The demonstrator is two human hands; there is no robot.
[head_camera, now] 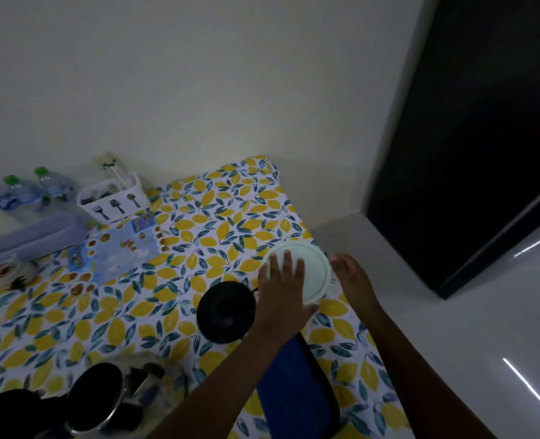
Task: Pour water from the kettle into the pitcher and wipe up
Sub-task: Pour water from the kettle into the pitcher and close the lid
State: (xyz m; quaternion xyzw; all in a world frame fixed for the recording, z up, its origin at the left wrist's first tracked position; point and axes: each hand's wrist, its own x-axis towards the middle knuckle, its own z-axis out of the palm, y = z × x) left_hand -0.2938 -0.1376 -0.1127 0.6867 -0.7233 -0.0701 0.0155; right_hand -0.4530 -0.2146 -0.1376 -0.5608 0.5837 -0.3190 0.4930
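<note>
Left hand (282, 288) lies flat, fingers spread, on the pitcher's white lid (306, 270); right hand (352, 274) cups its far side, beside the black kettle base (225, 312).

Left hand (281, 289) covers near part of round pale-green lid (306, 270); vessel beneath hidden. Right hand (352, 274) grips lid's far side, fingertips out of sight. Shiny metal pot (99, 394) & black object (5, 413) cut off at bottom edge. Clear plastic bottles (24, 194) blurred, labels unreadable.
</note>
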